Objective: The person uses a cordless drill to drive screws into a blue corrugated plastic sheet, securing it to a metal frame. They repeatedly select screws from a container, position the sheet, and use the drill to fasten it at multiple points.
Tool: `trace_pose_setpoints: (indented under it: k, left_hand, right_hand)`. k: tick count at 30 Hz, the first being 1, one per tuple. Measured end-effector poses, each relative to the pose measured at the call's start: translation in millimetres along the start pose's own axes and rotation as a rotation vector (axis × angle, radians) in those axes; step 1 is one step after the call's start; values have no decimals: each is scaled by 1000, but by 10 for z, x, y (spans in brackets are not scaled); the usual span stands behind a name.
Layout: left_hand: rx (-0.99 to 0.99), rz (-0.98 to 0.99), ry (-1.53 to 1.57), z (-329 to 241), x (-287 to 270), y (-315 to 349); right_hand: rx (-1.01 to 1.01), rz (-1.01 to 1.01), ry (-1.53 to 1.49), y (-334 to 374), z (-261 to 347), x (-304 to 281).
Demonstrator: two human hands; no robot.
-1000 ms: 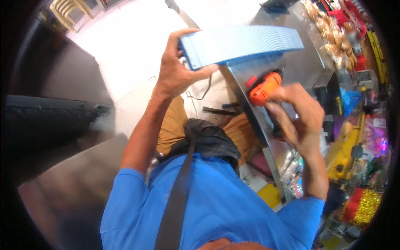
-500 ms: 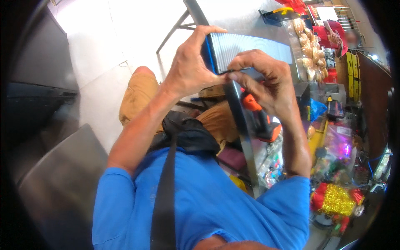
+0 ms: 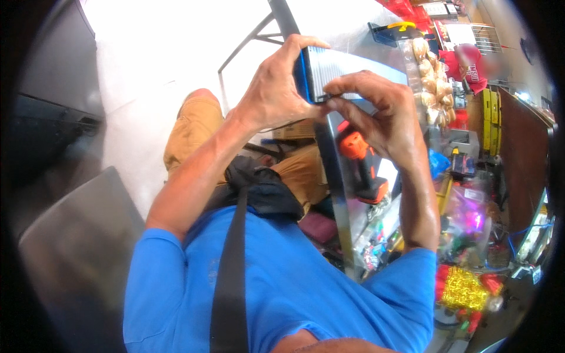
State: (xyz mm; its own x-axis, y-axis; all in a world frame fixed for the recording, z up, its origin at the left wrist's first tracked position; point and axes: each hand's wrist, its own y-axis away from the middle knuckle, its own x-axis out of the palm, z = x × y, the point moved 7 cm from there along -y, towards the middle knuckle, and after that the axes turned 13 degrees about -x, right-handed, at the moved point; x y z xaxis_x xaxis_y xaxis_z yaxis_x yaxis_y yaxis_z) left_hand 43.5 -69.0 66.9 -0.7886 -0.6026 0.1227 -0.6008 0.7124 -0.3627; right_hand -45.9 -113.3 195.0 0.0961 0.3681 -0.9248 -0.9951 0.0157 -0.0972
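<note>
A silver ribbed metal box [image 3: 331, 66] with a blue-and-black end lies along the far end of the bench. My left hand [image 3: 272, 88] grips that end, thumb along the near side and fingers over the far edge. At the box's near corner, my right hand [image 3: 385, 109] pinches thumb and forefinger together. A small dark bit shows at those fingertips, too small to name. Below my right palm, an orange-and-black cordless drill [image 3: 354, 146] rests on the bench, apart from the hand.
Bagged round, bread-like items [image 3: 432, 79] sit beyond my right hand. Plastic packets [image 3: 471, 206] and gold tinsel [image 3: 468, 288] clutter the right side. A person in red [image 3: 462, 67] is at the far right. A grey panel [image 3: 82, 229] stands at my left.
The view has shifted slightly. Both hands stay on the box, and my right fingertips still pinch at its near corner. The person in red has changed posture.
</note>
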Motion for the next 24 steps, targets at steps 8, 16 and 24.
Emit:
trace_pose_setpoints:
  k: [8,16,24]
  left_hand:
    - [-14,3,1,-15,6,-30]
    - [-69,18,25,3,5,-25]
    - [-117,40,2,-19,18,-30]
  right_hand:
    - [-8,56,18,-38,-35,-33]
    - [147,-115,-163,104,-57,-53]
    - [423,-392,-746,422,-470,90]
